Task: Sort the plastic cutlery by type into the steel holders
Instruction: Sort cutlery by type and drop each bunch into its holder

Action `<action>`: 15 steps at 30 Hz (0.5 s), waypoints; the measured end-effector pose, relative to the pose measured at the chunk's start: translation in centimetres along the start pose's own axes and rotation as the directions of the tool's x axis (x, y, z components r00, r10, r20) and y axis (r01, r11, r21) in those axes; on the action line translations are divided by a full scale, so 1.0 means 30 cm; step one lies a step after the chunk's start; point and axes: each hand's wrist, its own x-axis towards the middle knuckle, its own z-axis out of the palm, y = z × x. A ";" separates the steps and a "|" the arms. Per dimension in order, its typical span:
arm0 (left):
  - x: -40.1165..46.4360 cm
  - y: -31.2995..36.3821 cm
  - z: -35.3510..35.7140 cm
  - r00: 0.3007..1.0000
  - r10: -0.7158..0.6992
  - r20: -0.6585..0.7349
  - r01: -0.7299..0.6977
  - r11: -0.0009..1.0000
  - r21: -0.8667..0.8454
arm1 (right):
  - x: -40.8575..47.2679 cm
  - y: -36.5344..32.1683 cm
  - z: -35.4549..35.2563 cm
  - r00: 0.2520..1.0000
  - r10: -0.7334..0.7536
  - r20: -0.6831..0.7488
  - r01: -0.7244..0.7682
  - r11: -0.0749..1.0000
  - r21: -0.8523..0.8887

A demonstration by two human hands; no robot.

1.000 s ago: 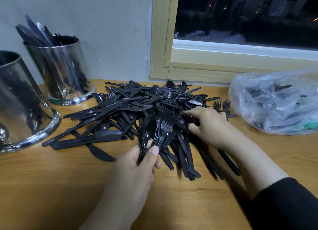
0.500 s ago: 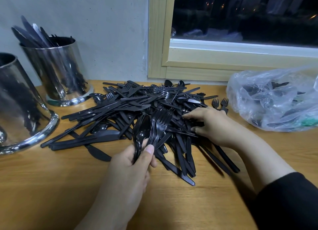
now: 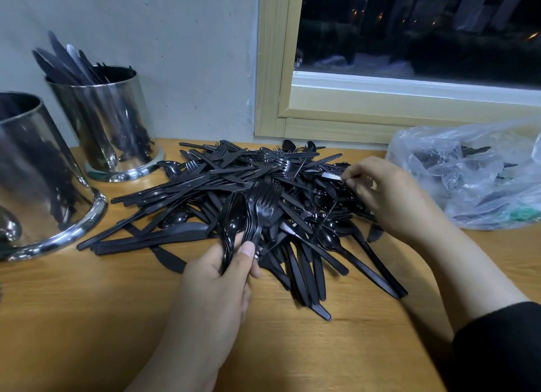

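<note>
The wooden counter [image 3: 87, 333] is bare along its near side, with open room in front of the pile. The black cutlery pile [image 3: 234, 183] sprawls across the middle, reaching back to the wall. Two steel holders stand at left: the near holder [image 3: 35, 180] cut by the frame edge, the far holder [image 3: 108, 122] holding knives. A plastic bag [image 3: 468, 174] sits at right. The left hand [image 3: 216, 283] grips a bundle of spoons and forks [image 3: 248, 216]; the right hand [image 3: 389, 195] pinches a piece at the pile's right edge.
</note>
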 end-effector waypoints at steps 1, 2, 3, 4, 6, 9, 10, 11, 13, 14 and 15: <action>0.000 0.002 -0.002 1.000 0.004 -0.015 -0.004 1.000 0.003 | -0.002 -0.003 -0.016 0.999 0.012 -0.043 -0.011 1.000 0.010; 0.001 0.003 -0.003 1.000 0.006 -0.029 -0.006 1.000 0.006 | -0.002 -0.008 -0.037 0.994 0.025 -0.111 -0.023 0.999 0.022; 0.001 0.008 -0.004 0.999 0.007 -0.042 -0.007 1.000 0.005 | -0.002 -0.020 -0.064 0.981 0.037 -0.191 -0.030 0.999 0.041; 0.002 0.011 -0.004 0.999 0.011 -0.054 -0.011 1.000 0.002 | -0.002 -0.040 -0.095 0.963 0.049 -0.265 -0.030 0.997 0.075; 0.005 0.021 -0.005 0.996 0.021 -0.090 -0.022 1.000 -0.006 | -0.004 -0.101 -0.148 0.940 0.057 -0.336 0.008 0.982 0.188; 0.003 0.038 -0.008 0.992 0.021 -0.125 -0.024 0.999 -0.021 | -0.016 -0.222 -0.177 0.974 0.000 -0.225 0.074 0.944 0.322; 0.000 0.045 -0.009 0.992 0.019 -0.124 -0.022 0.999 -0.027 | -0.022 -0.263 -0.173 0.987 -0.013 -0.162 0.067 0.941 0.333; -0.004 0.053 -0.013 0.993 0.011 -0.116 -0.016 0.999 -0.040 | -0.028 -0.299 -0.160 0.993 -0.025 -0.113 0.061 0.941 0.334; -0.013 0.068 -0.017 0.997 -0.030 -0.069 0.024 0.997 -0.079 | -0.037 -0.342 -0.118 0.997 -0.028 -0.067 0.048 0.946 0.322; -0.017 0.072 -0.020 0.998 -0.055 -0.039 0.051 0.994 -0.096 | -0.040 -0.354 -0.091 0.998 -0.025 -0.057 0.042 0.946 0.322; -0.022 0.077 -0.022 0.997 -0.077 -0.007 0.076 0.991 -0.108 | -0.041 -0.361 -0.065 0.998 -0.023 -0.050 0.039 0.944 0.327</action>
